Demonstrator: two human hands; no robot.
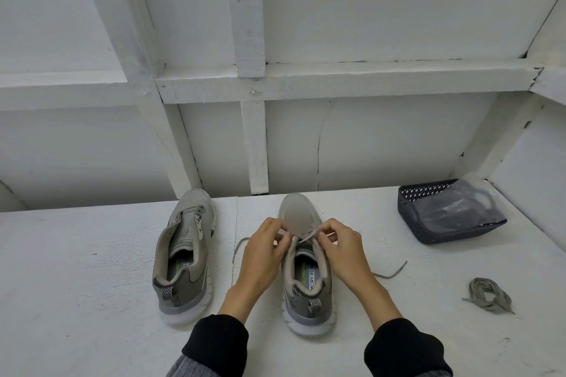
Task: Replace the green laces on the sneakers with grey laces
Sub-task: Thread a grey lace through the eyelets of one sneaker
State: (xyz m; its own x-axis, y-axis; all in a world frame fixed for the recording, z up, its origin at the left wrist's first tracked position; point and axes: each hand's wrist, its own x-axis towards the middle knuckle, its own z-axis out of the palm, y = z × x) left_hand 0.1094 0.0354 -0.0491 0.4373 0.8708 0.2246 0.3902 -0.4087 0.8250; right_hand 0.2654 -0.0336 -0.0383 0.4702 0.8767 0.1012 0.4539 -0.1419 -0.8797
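Both hands work at the throat of the right sneaker, which stands mid-table with its toe toward the far edge: the left hand and right hand each pinch the grey lace, whose ends trail on either side. The left sneaker stands unlaced just beside it. A bundled lace lies toward the right edge, a dark basket in the far right corner.

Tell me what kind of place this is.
Probably a purpose-built recording booth, not a home: bare white-painted panel walls with timber battens, a white worktop, and only task props, two grey sneakers and a dark basket.
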